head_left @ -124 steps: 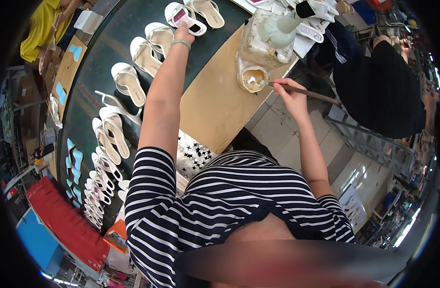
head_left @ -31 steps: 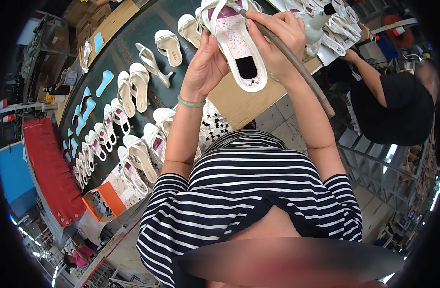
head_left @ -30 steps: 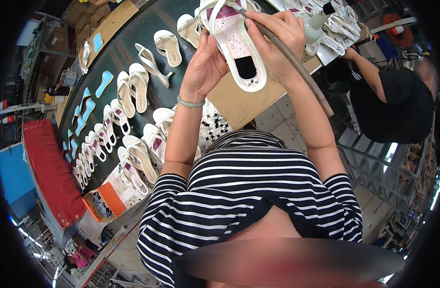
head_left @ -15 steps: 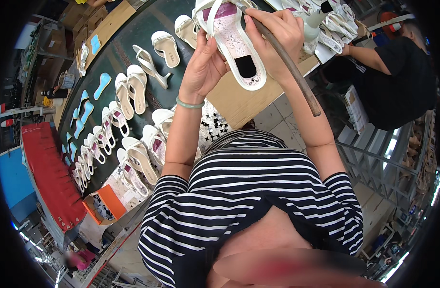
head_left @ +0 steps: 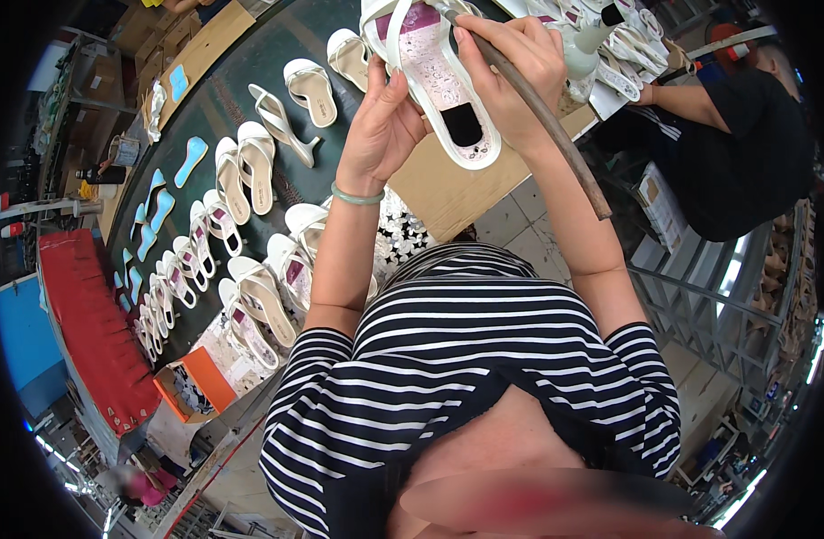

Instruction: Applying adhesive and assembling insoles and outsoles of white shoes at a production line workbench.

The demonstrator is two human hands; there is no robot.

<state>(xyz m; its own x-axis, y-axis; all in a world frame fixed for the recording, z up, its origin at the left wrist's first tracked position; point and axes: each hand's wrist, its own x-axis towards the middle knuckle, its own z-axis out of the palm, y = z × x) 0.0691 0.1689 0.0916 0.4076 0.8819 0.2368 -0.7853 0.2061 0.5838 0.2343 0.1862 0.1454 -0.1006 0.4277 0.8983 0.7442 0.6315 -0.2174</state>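
Observation:
A white strappy sandal (head_left: 473,155) with a pale patterned insole, a purple band and a black patch near its heel end is raised over the table's edge. My left hand (head_left: 373,135) is closed on the sandal's left side, thumb up along its edge. In my right hand (head_left: 522,76) is a long brown wooden-handled tool (head_left: 555,133), slanting down past my wrist. The tool's upper end reaches the sandal's straps near the top of the view; its tip is too small to make out. Right-hand fingers also lie close to the sandal's right edge.
Several white sandals (head_left: 259,175) stand in rows on the dark green table (head_left: 216,99), with blue sole-shaped pieces (head_left: 191,160) beyond. A grey bottle (head_left: 584,56) is beside my right hand. An orange box (head_left: 205,377) sits lower left. A co-worker (head_left: 744,153) is at right.
The lower end of the wooden tool has swung slightly right and down. The sandal has shifted only a little, and both hands keep their hold.

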